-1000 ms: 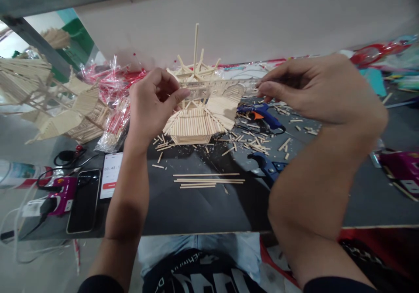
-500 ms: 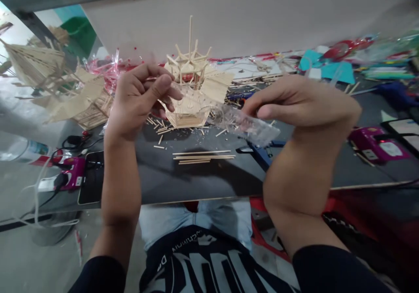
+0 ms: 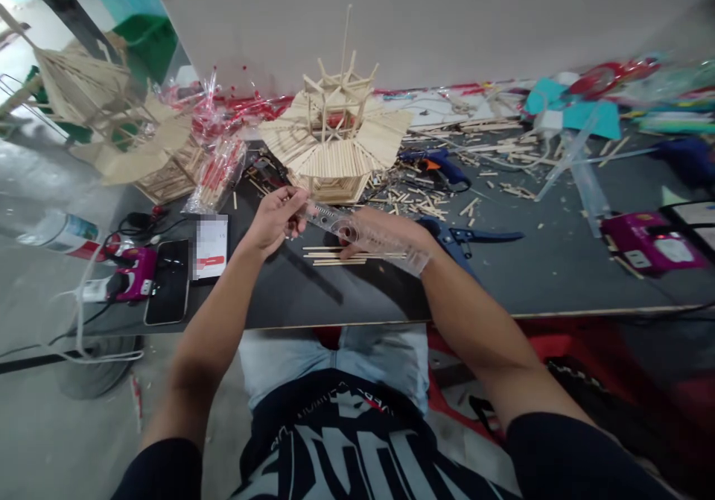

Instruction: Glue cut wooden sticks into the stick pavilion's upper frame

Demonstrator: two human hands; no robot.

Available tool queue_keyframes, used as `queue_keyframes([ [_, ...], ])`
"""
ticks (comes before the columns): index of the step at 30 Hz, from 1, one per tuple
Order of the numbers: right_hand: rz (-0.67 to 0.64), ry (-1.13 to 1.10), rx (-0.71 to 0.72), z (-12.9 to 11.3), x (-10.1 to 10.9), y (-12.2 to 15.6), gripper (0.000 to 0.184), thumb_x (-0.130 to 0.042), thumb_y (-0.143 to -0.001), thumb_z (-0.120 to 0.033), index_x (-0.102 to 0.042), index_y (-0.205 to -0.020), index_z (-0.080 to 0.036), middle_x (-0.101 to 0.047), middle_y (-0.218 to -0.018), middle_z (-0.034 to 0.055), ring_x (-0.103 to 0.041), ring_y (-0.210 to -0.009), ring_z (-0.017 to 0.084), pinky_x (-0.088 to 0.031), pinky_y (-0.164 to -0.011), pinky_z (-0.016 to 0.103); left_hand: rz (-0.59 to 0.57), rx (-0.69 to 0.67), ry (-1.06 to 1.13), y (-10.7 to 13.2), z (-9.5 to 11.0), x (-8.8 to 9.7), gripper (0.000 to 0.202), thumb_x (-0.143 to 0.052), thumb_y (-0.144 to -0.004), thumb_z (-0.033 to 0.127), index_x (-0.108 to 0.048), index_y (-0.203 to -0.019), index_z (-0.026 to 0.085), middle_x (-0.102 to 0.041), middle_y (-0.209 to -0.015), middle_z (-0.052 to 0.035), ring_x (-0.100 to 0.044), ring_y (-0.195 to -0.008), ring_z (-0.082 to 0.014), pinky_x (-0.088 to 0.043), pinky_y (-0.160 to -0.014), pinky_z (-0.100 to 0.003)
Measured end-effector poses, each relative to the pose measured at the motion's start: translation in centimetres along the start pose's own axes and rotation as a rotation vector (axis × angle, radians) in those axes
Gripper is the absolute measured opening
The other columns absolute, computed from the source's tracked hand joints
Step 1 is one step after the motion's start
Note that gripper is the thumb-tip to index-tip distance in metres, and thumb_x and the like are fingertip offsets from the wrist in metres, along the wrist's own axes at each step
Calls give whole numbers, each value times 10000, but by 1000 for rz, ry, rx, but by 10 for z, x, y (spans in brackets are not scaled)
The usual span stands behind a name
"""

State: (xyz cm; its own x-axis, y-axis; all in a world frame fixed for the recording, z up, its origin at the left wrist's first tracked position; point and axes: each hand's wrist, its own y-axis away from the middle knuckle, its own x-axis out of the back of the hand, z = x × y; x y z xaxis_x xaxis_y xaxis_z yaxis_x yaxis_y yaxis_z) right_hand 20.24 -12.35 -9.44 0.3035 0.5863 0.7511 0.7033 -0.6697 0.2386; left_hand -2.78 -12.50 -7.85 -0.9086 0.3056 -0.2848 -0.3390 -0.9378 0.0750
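My left hand (image 3: 279,220) is closed on the left end of a clear plastic ruler (image 3: 410,252) with round cut-outs, pinched between thumb and fingers. The ruler slants down to the right, above the table, and passes in front of my right hand (image 3: 377,226). That hand reaches down at a few thin wooden sticks (image 3: 335,263), its fingertips at or close to them. Blur and the ruler partly hide its fingers, so its grip is unclear. Just behind both hands stands a wooden-stick pavilion model (image 3: 335,153) with a flared roof and a tall thin post.
Blue cutters (image 3: 469,236) and a blue glue gun (image 3: 439,165) lie to the right among stick offcuts (image 3: 416,202). Phones (image 3: 167,280) and a purple power adapter (image 3: 137,273) sit left. Another stick model (image 3: 134,142) and bagged red-and-white sticks (image 3: 217,172) stand back left.
My right hand has left the ruler's right part and dropped to the sticks on the table. My left hand has moved lower and rightward, still holding the ruler. The view has shifted slightly.
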Motion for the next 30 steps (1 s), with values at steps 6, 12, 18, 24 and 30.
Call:
queue_keyframes([
  [6, 9, 14, -65, 1, -14, 0, 229, -703, -824, -419, -709, -860, -193, -712, -854, 54, -584, -725, 171, -414, -646, 286, 37, 8, 140, -2, -19, -15, 458, -883, -705, 485, -571, -848, 182, -682, -666, 34, -555, -387, -41, -391, -308, -140],
  [12, -30, -52, 6, 4, -2, 8, 302, -601, -908, -459, -681, -852, -173, -635, -729, 30, -520, -656, 145, -379, -634, 289, 114, -6, 178, -5, -21, -12, 352, -810, -821, 419, -553, -865, 181, -681, -662, 49, -564, -398, -23, -402, -334, -113],
  [18, 351, -522, -12, 31, 19, 40, 400, -718, -822, -584, -609, -759, -205, -586, -739, 5, -475, -646, 131, -359, -580, 282, -8, -5, 237, -3, -24, -10, 376, -845, -787, 368, -523, -814, 175, -668, -686, 52, -632, -446, -38, -438, -358, -100],
  [24, 350, -694, 51, 39, 33, 78, 452, -786, -759, -595, -568, -682, -206, -462, -556, -48, -349, -484, 70, -233, -456, 244, -260, 102, 163, 7, -26, -12, 503, -853, -753, 499, -462, -851, 198, -712, -738, 17, -698, -490, -120, -489, -362, -145],
  [30, 432, -990, 372, 36, 28, 78, 304, -819, -781, -432, -590, -732, -238, -415, -494, -77, -283, -389, 51, -157, -379, 247, -389, 187, 139, 12, -29, -16, 451, -818, -803, 475, -497, -968, 204, -709, -684, 22, -686, -471, -120, -509, -382, -151],
])
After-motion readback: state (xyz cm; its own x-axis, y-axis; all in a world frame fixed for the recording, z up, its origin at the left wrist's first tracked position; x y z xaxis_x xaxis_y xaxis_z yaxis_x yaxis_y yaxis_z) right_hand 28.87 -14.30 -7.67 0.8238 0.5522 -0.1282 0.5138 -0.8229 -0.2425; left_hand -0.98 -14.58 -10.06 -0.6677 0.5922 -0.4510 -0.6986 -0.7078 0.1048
